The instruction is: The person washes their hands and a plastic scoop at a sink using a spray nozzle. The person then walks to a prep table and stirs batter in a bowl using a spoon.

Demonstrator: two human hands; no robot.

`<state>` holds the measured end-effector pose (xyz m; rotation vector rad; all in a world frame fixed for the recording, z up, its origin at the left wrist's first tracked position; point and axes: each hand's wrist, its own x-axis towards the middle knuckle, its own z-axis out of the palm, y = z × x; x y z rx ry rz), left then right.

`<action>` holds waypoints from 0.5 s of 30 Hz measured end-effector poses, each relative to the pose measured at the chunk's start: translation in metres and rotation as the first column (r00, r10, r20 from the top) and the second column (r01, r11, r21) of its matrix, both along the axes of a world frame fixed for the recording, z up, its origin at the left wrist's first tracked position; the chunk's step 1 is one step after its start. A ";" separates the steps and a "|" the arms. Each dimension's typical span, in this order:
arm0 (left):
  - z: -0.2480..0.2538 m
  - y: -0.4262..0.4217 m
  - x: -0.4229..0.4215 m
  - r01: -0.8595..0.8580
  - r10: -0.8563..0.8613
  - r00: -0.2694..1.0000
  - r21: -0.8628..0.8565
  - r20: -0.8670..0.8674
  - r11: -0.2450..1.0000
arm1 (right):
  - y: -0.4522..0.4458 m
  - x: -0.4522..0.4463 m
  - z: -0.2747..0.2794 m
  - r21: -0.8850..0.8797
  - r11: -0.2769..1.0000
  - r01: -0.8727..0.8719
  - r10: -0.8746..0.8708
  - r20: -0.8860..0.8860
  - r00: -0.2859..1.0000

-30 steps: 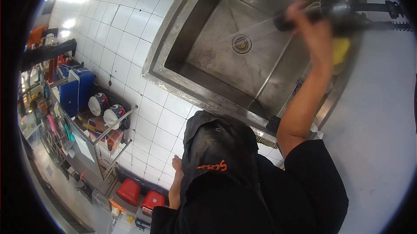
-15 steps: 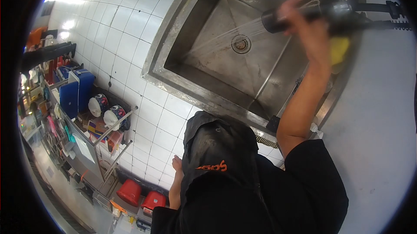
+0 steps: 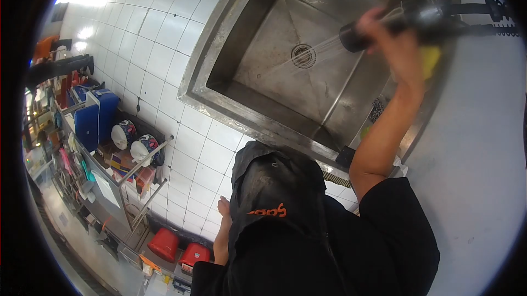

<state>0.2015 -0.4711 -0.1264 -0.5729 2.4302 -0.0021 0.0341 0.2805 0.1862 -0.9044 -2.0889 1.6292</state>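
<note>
My right hand (image 3: 387, 35), blurred by motion, is wrapped round a black faucet spray head (image 3: 351, 38). A thin fan of water leaves it and falls to the left across the drain (image 3: 303, 55). Below is a deep stainless steel sink (image 3: 263, 49) with wet, stained metal. Something yellow (image 3: 431, 61) shows just behind my right wrist. My left hand (image 3: 223, 206) hangs low beside my black apron (image 3: 274, 186), over the tiled floor. Most of its fingers are hidden by the apron, and nothing shows in it.
Left of the sink lies a white tiled floor (image 3: 153, 49). A metal rack there carries blue cases (image 3: 96, 117), patterned bowls (image 3: 145, 148) and red tubs (image 3: 163, 244). A pale wall or panel (image 3: 472, 158) borders the right side. The black faucet hose (image 3: 472, 9) reaches in from the upper right.
My right hand and the spray head have shifted slightly right and down. The water now passes over the drain, lower than before. My left hand has stayed put.
</note>
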 end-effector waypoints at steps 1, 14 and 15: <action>-0.001 -0.001 0.000 -0.002 0.002 1.000 0.003 0.002 1.000 | 0.000 0.000 0.000 -0.006 1.000 0.004 -0.004 0.001 1.000; -0.010 -0.011 0.009 0.093 -0.091 0.995 -0.031 0.044 0.995 | 0.000 0.002 -0.003 -0.014 1.000 0.014 -0.014 -0.018 1.000; -0.013 -0.014 0.010 0.105 -0.103 0.993 -0.036 0.051 0.994 | -0.003 0.001 -0.002 -0.035 0.999 0.005 -0.006 -0.045 0.999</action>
